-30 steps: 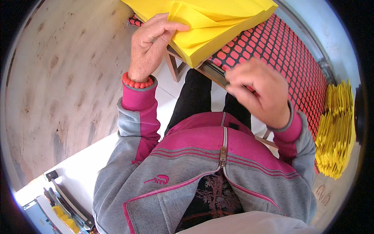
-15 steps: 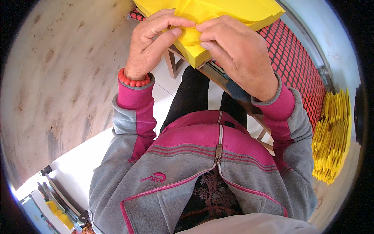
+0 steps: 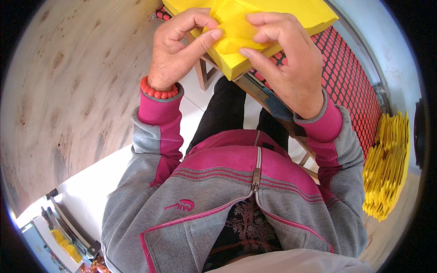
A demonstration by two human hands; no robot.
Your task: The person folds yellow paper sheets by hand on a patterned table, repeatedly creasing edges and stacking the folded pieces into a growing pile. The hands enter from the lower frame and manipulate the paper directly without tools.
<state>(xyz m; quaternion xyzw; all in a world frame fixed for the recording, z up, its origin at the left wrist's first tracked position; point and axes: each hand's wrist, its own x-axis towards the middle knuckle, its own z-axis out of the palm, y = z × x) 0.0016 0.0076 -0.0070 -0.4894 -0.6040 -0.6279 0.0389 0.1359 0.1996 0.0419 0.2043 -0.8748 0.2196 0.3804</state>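
Note:
A thick stack of yellow paper-like sheets (image 3: 309, 14) lies in front of me at the top of the view. Over its near corner is a loose, creased yellow sheet (image 3: 237, 29), partly folded. My left hand (image 3: 177, 50), with a red bead bracelet at the wrist, pinches the left edge of this sheet between thumb and finger. At the sheet's right side is my right hand (image 3: 293, 59), its thumb and fingers apart. Its fingertips lie over or close to the sheet; I cannot tell if they touch it.
The stack rests on a bench covered in red-and-black patterned cloth (image 3: 348, 77). On the right stands a pile of folded yellow pieces (image 3: 386, 168) by the wall. A large wooden board (image 3: 68, 91) fills the left side. Yellow items (image 3: 63, 243) sit on a shelf at lower left.
My right hand has moved slightly right, and its thumb and fingers have spread from a pinch. The sheet between my hands now lies more opened out. My left hand still pinches its edge.

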